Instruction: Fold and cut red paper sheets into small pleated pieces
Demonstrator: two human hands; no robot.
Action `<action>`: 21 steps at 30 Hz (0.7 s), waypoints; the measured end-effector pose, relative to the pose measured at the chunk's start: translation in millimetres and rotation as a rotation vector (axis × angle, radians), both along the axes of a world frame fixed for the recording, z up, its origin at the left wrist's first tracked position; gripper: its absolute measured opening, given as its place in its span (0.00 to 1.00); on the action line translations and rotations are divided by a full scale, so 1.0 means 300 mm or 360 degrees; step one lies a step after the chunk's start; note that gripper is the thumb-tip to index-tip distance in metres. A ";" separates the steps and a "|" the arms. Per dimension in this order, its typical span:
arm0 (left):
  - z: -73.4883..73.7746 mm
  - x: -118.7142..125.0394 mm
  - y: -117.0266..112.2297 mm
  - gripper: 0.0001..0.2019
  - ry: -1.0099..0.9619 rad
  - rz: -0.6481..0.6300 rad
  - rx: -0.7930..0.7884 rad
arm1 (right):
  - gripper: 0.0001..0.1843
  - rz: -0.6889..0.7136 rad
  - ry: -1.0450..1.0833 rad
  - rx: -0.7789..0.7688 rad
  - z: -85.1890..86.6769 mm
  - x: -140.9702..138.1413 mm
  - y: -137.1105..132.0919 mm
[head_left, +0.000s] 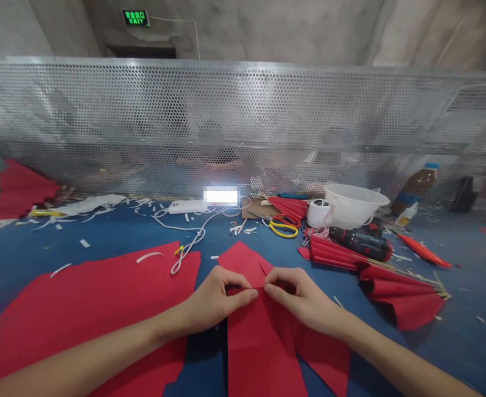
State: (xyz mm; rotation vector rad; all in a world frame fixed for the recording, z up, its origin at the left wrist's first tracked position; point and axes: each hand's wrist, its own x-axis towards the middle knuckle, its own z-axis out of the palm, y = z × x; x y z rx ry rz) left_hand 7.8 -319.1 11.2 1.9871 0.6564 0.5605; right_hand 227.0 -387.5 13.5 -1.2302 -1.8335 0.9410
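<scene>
A strip of red paper (263, 353) hangs toward me, with a crosswise fold near its top. My left hand (220, 298) pinches this fold between thumb and fingers. Close beside it, my right hand (294, 292) pinches the same edge, thumb toward me. The two thumbs are almost touching. Behind the hands a pointed part of red paper (239, 258) lies on the blue table, and another red flap shows under my right wrist. A large red sheet (114, 309) lies flat beneath my left forearm.
Yellow-and-red-handled scissors (284, 229), a white plastic tub (352, 207), a thread spool (319, 213), a dark power drill (361, 242) and a pleated red paper fan (404, 292) lie right. A drink bottle (415, 188) stands farther back. A white cable (197, 237) runs left. Perforated metal screen (243, 121) closes the back.
</scene>
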 end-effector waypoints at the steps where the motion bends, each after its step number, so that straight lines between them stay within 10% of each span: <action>1: 0.000 0.003 -0.002 0.14 0.0015 0.0011 0.0001 | 0.11 0.0018 -0.0006 0.0011 -0.006 -0.003 0.002; 21: -0.026 0.026 0.032 0.13 -0.0174 0.0181 -0.0222 | 0.14 -0.0194 0.0026 0.0086 -0.032 -0.062 0.027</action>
